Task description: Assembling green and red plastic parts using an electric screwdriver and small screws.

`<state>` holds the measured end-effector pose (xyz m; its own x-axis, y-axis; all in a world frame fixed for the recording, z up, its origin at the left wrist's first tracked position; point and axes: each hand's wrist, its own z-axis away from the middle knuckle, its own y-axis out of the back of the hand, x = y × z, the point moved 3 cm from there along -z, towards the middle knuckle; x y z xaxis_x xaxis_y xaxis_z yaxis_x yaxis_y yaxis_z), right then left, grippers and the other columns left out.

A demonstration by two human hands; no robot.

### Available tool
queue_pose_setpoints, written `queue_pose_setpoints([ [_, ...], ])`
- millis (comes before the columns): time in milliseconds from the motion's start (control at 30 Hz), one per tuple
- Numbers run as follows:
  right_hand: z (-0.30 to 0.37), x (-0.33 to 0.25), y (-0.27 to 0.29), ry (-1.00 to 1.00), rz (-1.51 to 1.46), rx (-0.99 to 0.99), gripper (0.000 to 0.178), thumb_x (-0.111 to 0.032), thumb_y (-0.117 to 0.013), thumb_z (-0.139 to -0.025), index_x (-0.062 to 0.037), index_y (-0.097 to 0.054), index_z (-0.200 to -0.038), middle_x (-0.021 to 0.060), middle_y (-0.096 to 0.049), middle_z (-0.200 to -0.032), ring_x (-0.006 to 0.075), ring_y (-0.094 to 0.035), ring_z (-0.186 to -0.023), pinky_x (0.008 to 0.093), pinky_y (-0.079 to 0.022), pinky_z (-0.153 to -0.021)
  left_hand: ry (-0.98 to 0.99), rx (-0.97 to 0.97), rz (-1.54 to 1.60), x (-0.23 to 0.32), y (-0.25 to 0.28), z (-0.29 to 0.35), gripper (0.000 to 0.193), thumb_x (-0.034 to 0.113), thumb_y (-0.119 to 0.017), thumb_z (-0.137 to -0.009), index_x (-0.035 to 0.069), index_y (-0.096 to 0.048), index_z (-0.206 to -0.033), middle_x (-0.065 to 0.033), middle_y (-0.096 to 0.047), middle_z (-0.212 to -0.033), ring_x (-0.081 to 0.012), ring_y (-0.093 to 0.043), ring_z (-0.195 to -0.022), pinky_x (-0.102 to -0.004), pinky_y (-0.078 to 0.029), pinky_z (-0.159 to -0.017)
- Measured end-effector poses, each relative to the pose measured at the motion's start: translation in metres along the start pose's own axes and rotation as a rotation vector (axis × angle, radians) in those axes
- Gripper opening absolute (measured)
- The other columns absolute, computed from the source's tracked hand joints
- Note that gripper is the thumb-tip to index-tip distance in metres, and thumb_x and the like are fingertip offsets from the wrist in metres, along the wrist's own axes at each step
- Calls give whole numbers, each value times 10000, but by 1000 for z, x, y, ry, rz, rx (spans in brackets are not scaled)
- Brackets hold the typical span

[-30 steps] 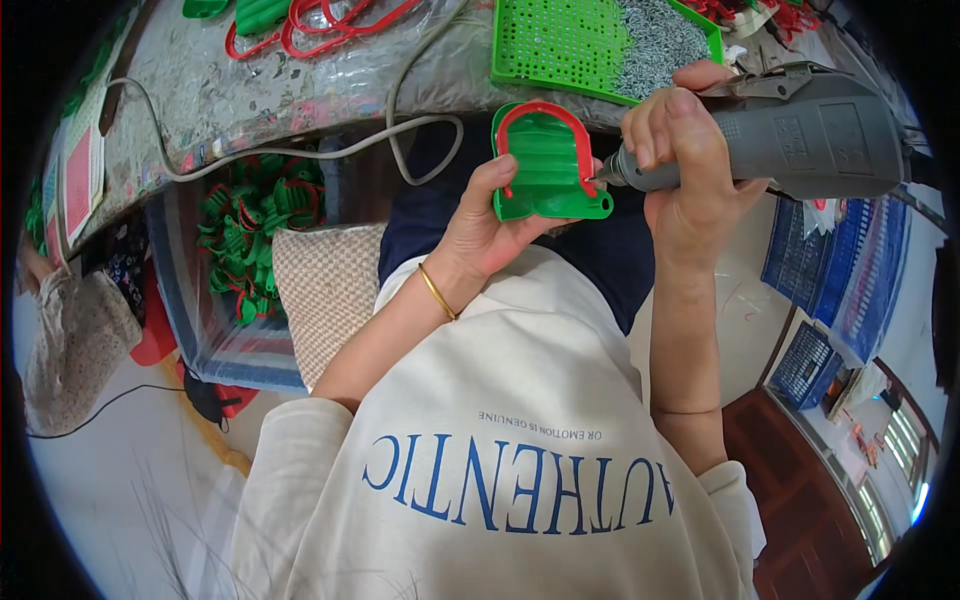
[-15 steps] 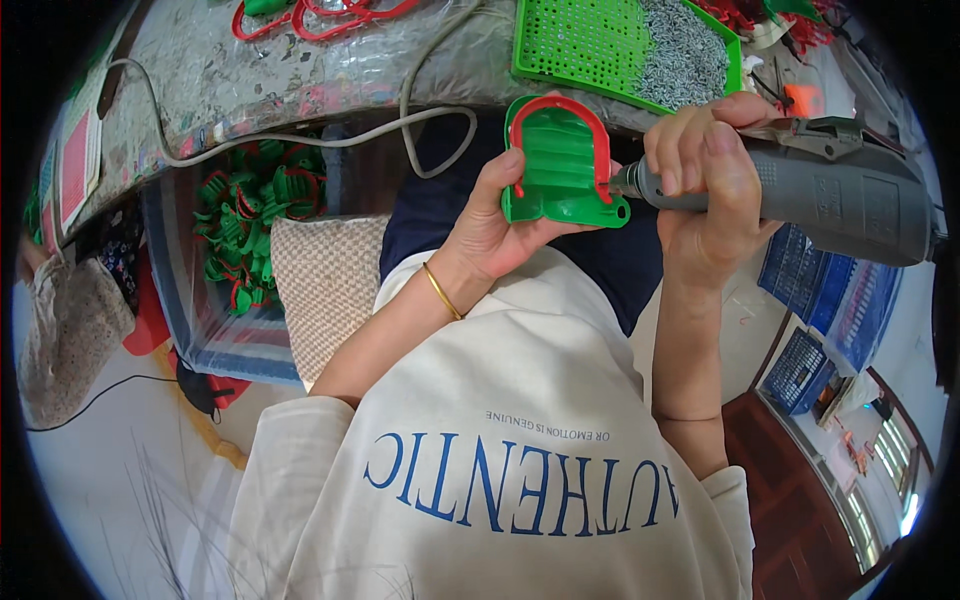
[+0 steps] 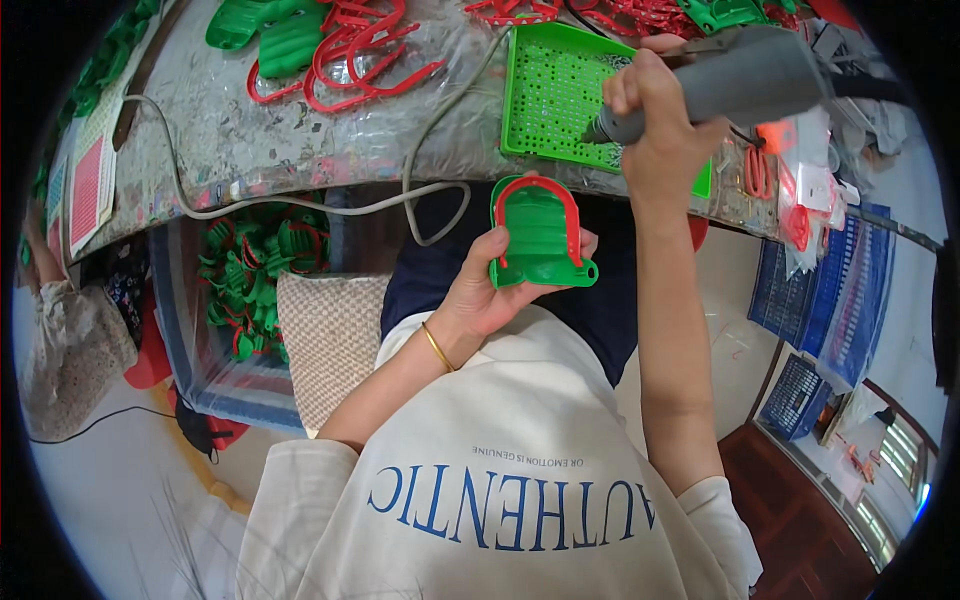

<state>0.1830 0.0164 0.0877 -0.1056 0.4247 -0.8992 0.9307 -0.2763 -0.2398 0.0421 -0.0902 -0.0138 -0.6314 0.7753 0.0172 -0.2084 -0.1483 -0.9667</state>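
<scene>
My left hand (image 3: 478, 292) grips a ribbed green plastic shell (image 3: 538, 228) from its left side and underneath, above my lap. A red U-shaped strip (image 3: 540, 186) runs around the inside of the shell's edge. Raised over the table, my right hand (image 3: 662, 125) is wrapped round a grey electric screwdriver (image 3: 750, 80). The driver's tip points down and left into a green perforated tray (image 3: 508, 110). Small silver screws (image 3: 618, 60) show in part in the tray; my hand and the driver hide the others. Whether a screw sits on the tip cannot be made out.
Loose red strips (image 3: 345, 60) and green shells (image 3: 290, 42) lie at the back of the table. A grey cable (image 3: 165, 135) loops over its front edge. Left of my lap stands a lined crate (image 3: 172, 290) of green-and-red pieces. Another person's arm (image 3: 45, 262) shows at far left.
My right hand has lifted the screwdriver away from the shell's right corner, up and left over the tray. The shell in my left hand sits lower in view, and the view shows more table.
</scene>
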Motion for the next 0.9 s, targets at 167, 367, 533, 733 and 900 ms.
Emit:
queue_pose_setpoints([
  [167, 1, 22, -5, -24, -14, 45, 146, 34, -603, -850, 57, -565, -989, 45, -502, -650, 132, -478, -552, 295, -422, -555, 18, -72, 146, 0, 7, -3, 801, 361, -725, -806, -32, -345, -1390, -291, -454, -1347, -386, -458, -1278, -518, -411, -1062],
  [367, 5, 28, -9, -35, 13, 58, 134, 41, -587, -855, 52, -561, -986, 36, -506, -630, 127, -476, -534, 292, -426, -548, 25, -57, 156, 1, 9, -5, 801, 367, -719, -807, -38, -346, -1389, -292, -447, -1354, -382, -469, -1266, -502, -416, -1063],
  [533, 6, 31, -5, 17, -17, 13, 142, 52, -578, -854, 55, -554, -994, 40, -501, -632, 131, -472, -534, 295, -419, -544, 28, -62, 139, 1, 12, -6, 761, 413, -648, -838, -42, -371, -1381, -278, -464, -1352, -369, -486, -1251, -497, -415, -1057],
  [733, 8, 31, -5, -30, -72, 49, 139, 40, -595, -854, 49, -562, -989, 40, -485, -649, 133, -465, -551, 298, -411, -557, 33, -104, 185, 1, 15, -5, 744, 392, -628, -853, -40, -358, -1396, -281, -460, -1358, -377, -482, -1253, -508, -375, -1081],
  [900, 4, 0, -3, -25, -87, -4, 237, -46, -613, -873, 26, -540, -1087, 45, -520, -746, 135, -511, -619, 289, -428, -583, 26, -103, 165, 1, 14, -7, 740, 415, -631, -856, -25, -372, -1393, -274, -460, -1360, -375, -482, -1254, -509, -389, -1069],
])
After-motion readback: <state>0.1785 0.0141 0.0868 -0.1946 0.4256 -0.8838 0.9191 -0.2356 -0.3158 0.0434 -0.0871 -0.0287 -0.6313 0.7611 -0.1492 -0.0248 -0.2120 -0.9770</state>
